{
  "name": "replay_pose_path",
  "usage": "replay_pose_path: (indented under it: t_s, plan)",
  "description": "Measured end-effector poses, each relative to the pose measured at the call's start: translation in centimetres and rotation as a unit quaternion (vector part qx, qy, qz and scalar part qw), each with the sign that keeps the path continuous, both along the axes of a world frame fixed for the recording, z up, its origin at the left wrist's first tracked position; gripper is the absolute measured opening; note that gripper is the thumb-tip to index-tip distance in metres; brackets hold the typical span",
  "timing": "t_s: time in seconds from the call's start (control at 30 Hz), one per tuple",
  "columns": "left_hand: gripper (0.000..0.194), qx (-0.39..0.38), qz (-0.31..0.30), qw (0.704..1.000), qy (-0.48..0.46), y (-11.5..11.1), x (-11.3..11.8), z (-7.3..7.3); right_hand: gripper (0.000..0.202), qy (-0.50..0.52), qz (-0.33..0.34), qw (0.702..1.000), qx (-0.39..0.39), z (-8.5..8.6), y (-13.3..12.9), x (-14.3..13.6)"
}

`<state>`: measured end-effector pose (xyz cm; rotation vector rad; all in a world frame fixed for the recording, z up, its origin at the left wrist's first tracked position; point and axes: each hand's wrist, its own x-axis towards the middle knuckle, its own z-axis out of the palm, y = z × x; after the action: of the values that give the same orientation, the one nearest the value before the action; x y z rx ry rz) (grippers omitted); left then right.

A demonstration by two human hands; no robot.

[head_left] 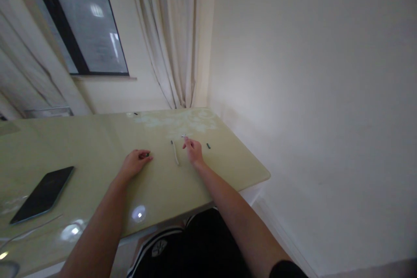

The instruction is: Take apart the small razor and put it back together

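On the pale green glossy table [97, 139], my left hand [137, 160] is closed around a small dark green piece [147, 154], which shows at its fingertips. My right hand [193, 148] is raised a little to the right, its fingers pinched on a small thin shiny item [184, 136] too small to name. Between my hands lies a short whitish strip [175, 153] with a dark end. A small dark green block [208, 146] rests just right of my right hand.
A black tablet [44, 194] lies at the left, with a thin cable [35, 229] near it. Another small dark piece [136, 114] is by the far edge. A white wall [309, 95] borders the table's right side; curtains [172, 39] hang behind.
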<state>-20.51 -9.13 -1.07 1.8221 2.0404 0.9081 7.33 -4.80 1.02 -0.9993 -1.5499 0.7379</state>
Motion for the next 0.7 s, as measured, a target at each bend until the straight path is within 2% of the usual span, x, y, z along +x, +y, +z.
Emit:
replay_pose_path:
  t_s: [0.1,0.17,0.27,0.4,0.47,0.57,0.7]
  plan:
    - [0.040,0.006,0.005,1.000,0.003,-0.4,0.4,0.3,0.065,0.013,0.000,0.999,-0.030,-0.8,-0.3,0.3]
    - [0.040,0.024,0.002,1.000,0.012,-0.7,1.5,0.7,0.064,0.027,0.026,0.998,-0.046,-1.1,-0.6,0.7]
    - [0.043,0.083,-0.045,0.995,0.006,-1.3,4.5,1.6,0.058,0.038,0.090,0.993,-0.066,-1.2,-1.1,1.1]
    - [0.045,0.181,-0.127,0.974,-0.052,-2.3,9.1,2.5,0.044,0.052,0.169,0.980,-0.094,-0.7,-1.9,0.9]
    - [0.044,0.194,-0.145,0.968,-0.071,-2.8,10.5,2.7,0.042,0.075,0.222,0.964,-0.125,-0.3,-2.4,0.9]
    - [0.043,0.184,-0.151,0.967,-0.089,-3.5,11.4,2.6,0.043,0.112,0.287,0.934,-0.181,0.1,-2.8,0.9]
    - [0.043,0.198,-0.142,0.964,-0.107,-3.9,11.7,2.8,0.044,0.136,0.310,0.915,-0.220,0.2,-2.9,0.8]
